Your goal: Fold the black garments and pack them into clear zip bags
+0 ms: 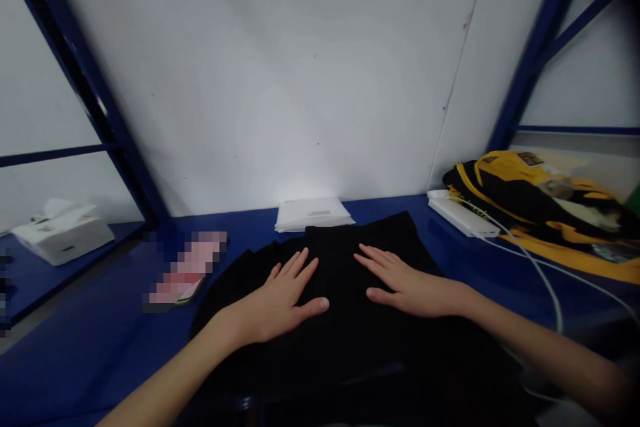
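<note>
A black cloth garment (pixel 340 280), its kind hard to make out, lies spread on the blue tabletop (pixel 120 347) in front of me. My left hand (pixel 283 300) rests palm down on its left part, fingers spread and thumb pointing right. On the right part my right hand (pixel 407 283) lies flat too, its fingers apart and pointing left. Neither hand grips anything. The garment's lower end fades into dark near my body, so its edge there is hidden.
Behind the garment, a white flat packet (pixel 313 213) lies against the wall. A partly pixelated pink item (pixel 193 267) sits left, with a tissue pack (pixel 65 233) farther left. At right are a white power bank (pixel 463 213), cables (pixel 543 273) and a black-and-yellow bag (pixel 540 197).
</note>
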`<state>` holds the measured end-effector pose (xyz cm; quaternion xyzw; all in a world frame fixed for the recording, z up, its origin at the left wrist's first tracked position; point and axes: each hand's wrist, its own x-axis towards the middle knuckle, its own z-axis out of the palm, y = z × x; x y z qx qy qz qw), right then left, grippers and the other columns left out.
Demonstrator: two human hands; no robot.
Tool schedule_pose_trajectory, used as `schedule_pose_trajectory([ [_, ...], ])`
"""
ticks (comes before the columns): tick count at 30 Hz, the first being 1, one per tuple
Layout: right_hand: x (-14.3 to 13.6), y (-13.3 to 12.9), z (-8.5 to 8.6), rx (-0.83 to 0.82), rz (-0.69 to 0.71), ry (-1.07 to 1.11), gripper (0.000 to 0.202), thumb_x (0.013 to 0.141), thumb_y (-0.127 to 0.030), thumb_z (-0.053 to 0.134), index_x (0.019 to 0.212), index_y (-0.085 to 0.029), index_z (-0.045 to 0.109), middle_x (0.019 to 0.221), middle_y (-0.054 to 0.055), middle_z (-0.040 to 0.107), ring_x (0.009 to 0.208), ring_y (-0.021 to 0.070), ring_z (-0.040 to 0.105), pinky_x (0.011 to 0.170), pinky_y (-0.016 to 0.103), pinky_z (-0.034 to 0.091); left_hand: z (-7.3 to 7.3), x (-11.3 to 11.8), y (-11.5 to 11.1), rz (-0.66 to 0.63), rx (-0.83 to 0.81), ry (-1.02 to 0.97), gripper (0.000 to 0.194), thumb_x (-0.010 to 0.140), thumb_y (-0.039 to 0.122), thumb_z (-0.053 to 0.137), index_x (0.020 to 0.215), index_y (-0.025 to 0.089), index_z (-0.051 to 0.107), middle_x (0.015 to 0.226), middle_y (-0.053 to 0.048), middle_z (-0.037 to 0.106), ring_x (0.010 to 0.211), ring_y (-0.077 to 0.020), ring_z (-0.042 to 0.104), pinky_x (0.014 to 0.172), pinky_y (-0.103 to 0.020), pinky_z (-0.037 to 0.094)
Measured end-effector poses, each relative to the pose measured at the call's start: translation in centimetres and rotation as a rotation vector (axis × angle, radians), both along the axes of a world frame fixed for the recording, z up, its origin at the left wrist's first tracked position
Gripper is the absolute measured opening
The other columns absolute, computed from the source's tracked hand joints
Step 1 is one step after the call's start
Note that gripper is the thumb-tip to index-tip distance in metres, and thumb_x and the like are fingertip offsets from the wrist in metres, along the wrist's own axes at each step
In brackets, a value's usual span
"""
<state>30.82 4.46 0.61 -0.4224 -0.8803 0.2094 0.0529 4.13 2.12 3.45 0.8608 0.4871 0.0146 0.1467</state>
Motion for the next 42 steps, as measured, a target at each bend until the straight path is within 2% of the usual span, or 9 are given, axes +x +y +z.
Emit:
schedule_pose_trajectory([
  [4, 0.2, 0.7, 0.7, 0.018, -0.041, 0.109, 0.068, 0.082, -0.057, 0.036, 0.138, -0.022, 0.021, 0.146, 0.009, 0.015, 0.131, 0.0251, 0.016, 0.106, 0.044, 0.018, 1.2, 0.4, 1.1, 0.035, 0.068, 0.017, 0.063, 0.080, 0.063, 0.029, 0.127, 0.024, 0.043, 0.139, -0.010, 0.033, 0.123, -0.0292, 0.037, 0.096, -0.042, 0.032],
  [8, 1.2, 2.9, 1.5, 0.243, -0.346, 0.242, 0.049, 0.083, -0.050, 0.038, 0.121, -0.020, 0.045, 0.118, 0.010, 0.051, 0.101, 0.0213, 0.053, 0.089, 0.036, 0.041, 2.1, 1.5, 3.9, 0.130, 0.202, -0.021, 0.049, 0.083, 0.056, 0.030, 0.097, 0.022, 0.061, 0.099, -0.008, 0.064, 0.088, -0.0262, 0.060, 0.073, -0.036, 0.044],
  [11, 3.1, 5.4, 1.4, 0.380, -0.525, 0.165, 0.043, 0.079, -0.047, 0.046, 0.112, -0.020, 0.050, 0.109, 0.010, 0.053, 0.088, 0.0216, 0.057, 0.078, 0.036, 0.045, 1.7, 2.1, 6.4, 0.189, 0.311, -0.047, 0.041, 0.081, 0.048, 0.038, 0.100, 0.018, 0.058, 0.101, -0.011, 0.061, 0.086, -0.0267, 0.058, 0.069, -0.035, 0.044],
  [17, 6.1, 9.0, -0.7, 0.347, -0.587, 0.054, 0.038, 0.073, -0.044, 0.054, 0.101, -0.018, 0.055, 0.092, 0.008, 0.057, 0.084, 0.0208, 0.057, 0.076, 0.033, 0.043, 0.3, 1.9, 9.4, 0.289, 0.264, -0.167, 0.038, 0.072, 0.033, 0.052, 0.103, 0.011, 0.055, 0.107, -0.015, 0.059, 0.092, -0.0263, 0.057, 0.073, -0.032, 0.043],
  [22, 6.1, 8.5, -0.9, 0.337, -0.565, 0.133, 0.026, 0.070, -0.035, 0.056, 0.092, -0.020, 0.055, 0.090, 0.006, 0.057, 0.080, 0.0197, 0.058, 0.072, 0.031, 0.044, 0.2, 1.9, 9.2, 0.355, 0.048, -0.439, 0.021, 0.070, 0.027, 0.054, 0.088, 0.016, 0.056, 0.060, 0.000, 0.062, 0.044, -0.0115, 0.053, 0.049, -0.024, 0.040],
  [25, 5.8, 7.3, -0.1, 0.144, -0.562, 0.356, 0.022, 0.072, -0.036, 0.053, 0.087, -0.020, 0.050, 0.080, 0.004, 0.059, 0.071, 0.0191, 0.060, 0.064, 0.032, 0.046, 0.4, 2.0, 8.6, 0.401, -0.107, -0.664, 0.013, 0.072, 0.021, 0.052, 0.084, 0.017, 0.051, 0.043, 0.005, 0.052, 0.042, -0.0109, 0.054, 0.047, -0.021, 0.040],
  [31, 6.1, 4.8, 1.0, -0.304, -0.452, 0.823, 0.023, 0.071, -0.036, 0.058, 0.085, -0.023, 0.046, 0.088, 0.004, 0.061, 0.097, 0.0246, 0.059, 0.079, 0.035, 0.046, 0.8, 1.5, 6.9, 0.335, -0.242, -0.919, 0.014, 0.070, 0.019, 0.058, 0.080, 0.017, 0.049, 0.075, -0.001, 0.064, 0.080, -0.0151, 0.064, 0.073, -0.026, 0.047],
  [37, 6.9, 3.7, 0.3, -0.299, -0.424, 0.759, 0.026, 0.070, -0.038, 0.060, 0.086, -0.021, 0.048, 0.112, 0.008, 0.058, 0.108, 0.0248, 0.052, 0.092, 0.040, 0.040, -0.4, -0.2, 6.1, 0.196, -0.132, -0.775, 0.012, 0.069, 0.026, 0.057, 0.076, 0.017, 0.054, 0.104, -0.005, 0.063, 0.090, -0.0184, 0.061, 0.081, -0.033, 0.047],
  [42, 7.0, 3.4, -0.6, -0.127, -0.331, 0.682, 0.017, 0.071, -0.032, 0.057, 0.078, -0.020, 0.047, 0.113, 0.008, 0.058, 0.105, 0.0229, 0.053, 0.092, 0.039, 0.038, -0.6, -0.6, 4.5, 0.101, 0.077, -0.590, 0.006, 0.072, 0.023, 0.052, 0.072, 0.019, 0.056, 0.110, -0.003, 0.060, 0.102, -0.0193, 0.055, 0.090, -0.034, 0.042],
])
